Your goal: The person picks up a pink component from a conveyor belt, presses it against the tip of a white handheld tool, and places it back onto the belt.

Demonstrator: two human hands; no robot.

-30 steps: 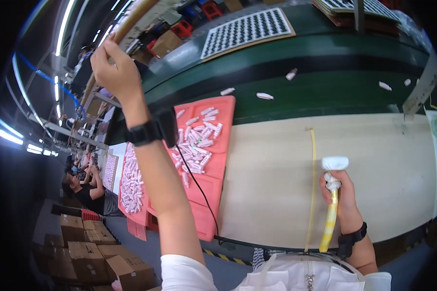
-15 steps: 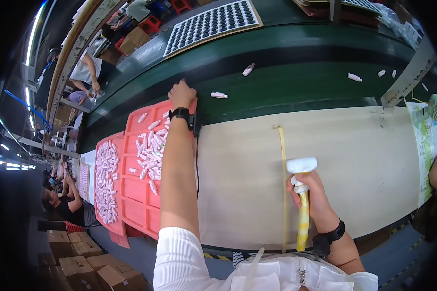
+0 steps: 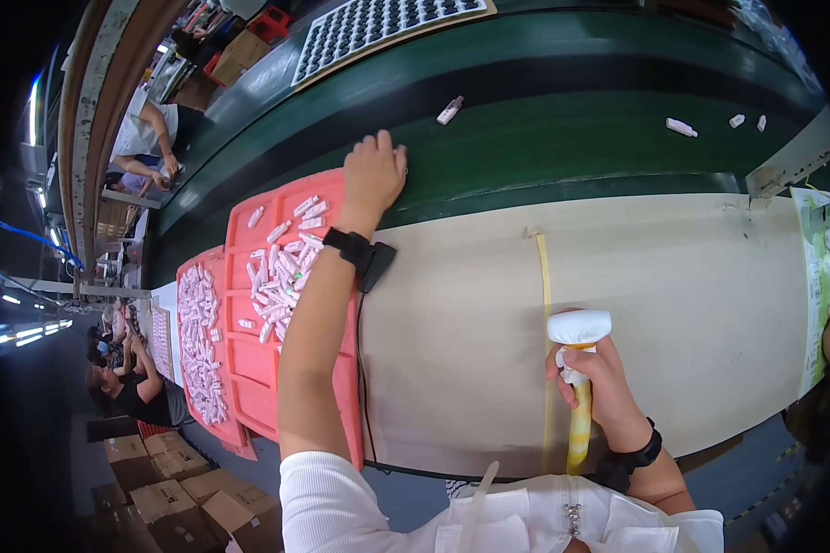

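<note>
My left hand point(image 3: 375, 175) reaches over the near edge of the green conveyor belt point(image 3: 544, 129), fingers stretched forward and a little apart. Whatever lies under its palm is hidden. My left forearm crosses the pink tray point(image 3: 249, 373), which holds a heap of small pale-pink bottle-shaped pieces point(image 3: 277, 281). In my right hand point(image 3: 604, 378) is a mallet point(image 3: 579, 326) with a white-wrapped head and a yellow-and-white taped handle, held upright above the beige worktop point(image 3: 461, 341). One pale-pink piece point(image 3: 450, 111) sits on the belt beyond my left hand.
A second pink tray point(image 3: 201, 341) full of pieces stands at the left. More pieces point(image 3: 681, 127) lie on the belt at right, near a metal post point(image 3: 793, 157). Across the belt is a board of dark round parts point(image 3: 378, 32). Cardboard boxes point(image 3: 175, 498) stand on the floor; co-workers sit at left.
My left hand has moved right from the tray's edge onto the belt, and its fingers have stretched out. The nearest belt piece is now out of sight. The mallet stays in my right hand.
</note>
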